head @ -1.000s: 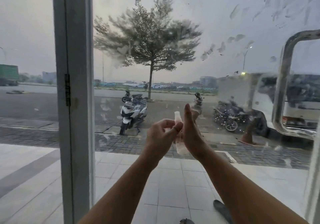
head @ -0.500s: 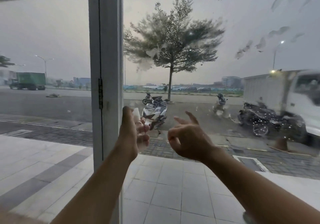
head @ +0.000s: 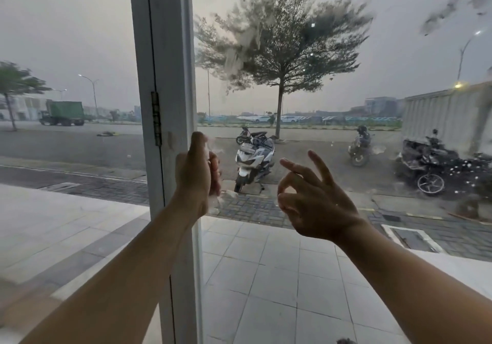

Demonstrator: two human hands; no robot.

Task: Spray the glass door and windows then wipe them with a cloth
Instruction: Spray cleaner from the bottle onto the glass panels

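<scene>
Left hand (head: 195,176) curls round what looks like a small clear spray bottle (head: 213,146), at 9 o'clock by door frame (head: 170,64). Right hand (head: 314,202) loose, empty. Glass door (head: 346,90) smeared at 12 and 2 o'clock: aim there, mist evenly.

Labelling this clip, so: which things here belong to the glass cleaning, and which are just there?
Job: left hand, gripping a small clear bottle; right hand, free; smeared glass pane.
Just there: white frame, hinge, tree, white scooter, green truck.
</scene>
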